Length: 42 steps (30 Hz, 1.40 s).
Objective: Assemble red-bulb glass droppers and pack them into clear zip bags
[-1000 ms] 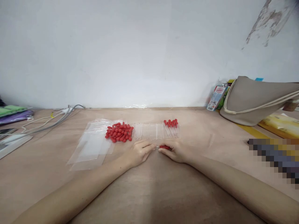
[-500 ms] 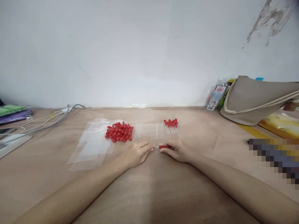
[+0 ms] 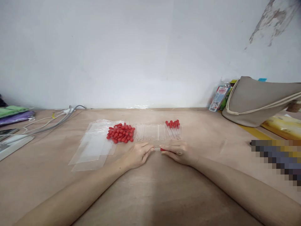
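My left hand (image 3: 138, 153) and my right hand (image 3: 177, 152) meet at the middle of the table, both closed. Between them runs a thin clear glass tube (image 3: 156, 149). My left fingers pinch its left end. My right fingers wrap a red rubber bulb (image 3: 162, 149) on its right end, mostly hidden. Just behind lie a pile of loose red bulbs (image 3: 120, 133), a row of bare glass tubes (image 3: 148, 132), and several tubes fitted with red bulbs (image 3: 173, 128).
Clear plastic bags (image 3: 94, 146) lie left of the bulbs. Grey cables (image 3: 50, 124) and flat items sit at far left. A beige bag (image 3: 256, 100), a small packet (image 3: 218, 97) and yellow packaging (image 3: 281, 124) stand at right, against the white wall.
My right fingers have closed further over the red bulb, so less of it shows. Both hands stay in the same place.
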Available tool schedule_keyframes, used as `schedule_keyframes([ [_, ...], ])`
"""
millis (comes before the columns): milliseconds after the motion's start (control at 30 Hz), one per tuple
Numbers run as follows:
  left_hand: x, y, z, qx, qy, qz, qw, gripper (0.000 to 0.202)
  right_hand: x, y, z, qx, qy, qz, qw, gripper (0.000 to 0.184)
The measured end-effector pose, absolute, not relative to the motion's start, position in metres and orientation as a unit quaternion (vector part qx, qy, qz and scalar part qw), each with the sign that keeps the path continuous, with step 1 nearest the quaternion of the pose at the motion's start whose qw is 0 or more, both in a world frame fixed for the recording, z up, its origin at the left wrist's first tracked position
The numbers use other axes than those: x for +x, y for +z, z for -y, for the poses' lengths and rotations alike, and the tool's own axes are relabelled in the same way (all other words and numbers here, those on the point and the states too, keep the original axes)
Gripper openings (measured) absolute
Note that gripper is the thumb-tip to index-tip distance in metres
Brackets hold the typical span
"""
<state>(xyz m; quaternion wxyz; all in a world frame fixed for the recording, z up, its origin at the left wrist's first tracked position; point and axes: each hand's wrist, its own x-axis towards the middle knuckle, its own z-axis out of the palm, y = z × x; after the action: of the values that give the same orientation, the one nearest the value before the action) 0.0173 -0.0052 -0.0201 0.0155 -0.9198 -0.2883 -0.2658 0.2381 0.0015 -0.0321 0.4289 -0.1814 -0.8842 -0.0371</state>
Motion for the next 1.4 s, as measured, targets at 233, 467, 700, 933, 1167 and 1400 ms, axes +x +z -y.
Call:
schedule_keyframes([
  [233,0.016,-0.02,0.005,-0.92,-0.261,0.291,-0.013,0.031,0.245,-0.028,-0.003,-0.105,-0.157,0.915,0.357,0.031],
  [467,0.015,-0.018,0.003,-0.921,-0.251,0.294,-0.057,0.029,0.248,-0.022,-0.004,-0.065,-0.178,0.921,0.341,0.029],
  [700,0.016,-0.021,0.003,-0.911,-0.282,0.295,-0.052,0.025,0.235,-0.035,0.001,-0.229,0.03,0.88,0.416,0.014],
  [933,0.018,-0.023,0.005,-0.908,-0.306,0.285,-0.028,0.021,0.229,-0.035,0.006,-0.318,0.204,0.831,0.408,0.015],
  [1167,0.02,-0.022,0.008,-0.911,-0.306,0.278,-0.001,0.019,0.227,-0.029,0.007,-0.354,0.273,0.811,0.377,0.021],
  [1400,0.024,-0.018,0.009,-0.889,-0.341,0.302,-0.052,0.017,0.224,-0.023,-0.002,-0.322,0.393,0.735,0.449,0.025],
])
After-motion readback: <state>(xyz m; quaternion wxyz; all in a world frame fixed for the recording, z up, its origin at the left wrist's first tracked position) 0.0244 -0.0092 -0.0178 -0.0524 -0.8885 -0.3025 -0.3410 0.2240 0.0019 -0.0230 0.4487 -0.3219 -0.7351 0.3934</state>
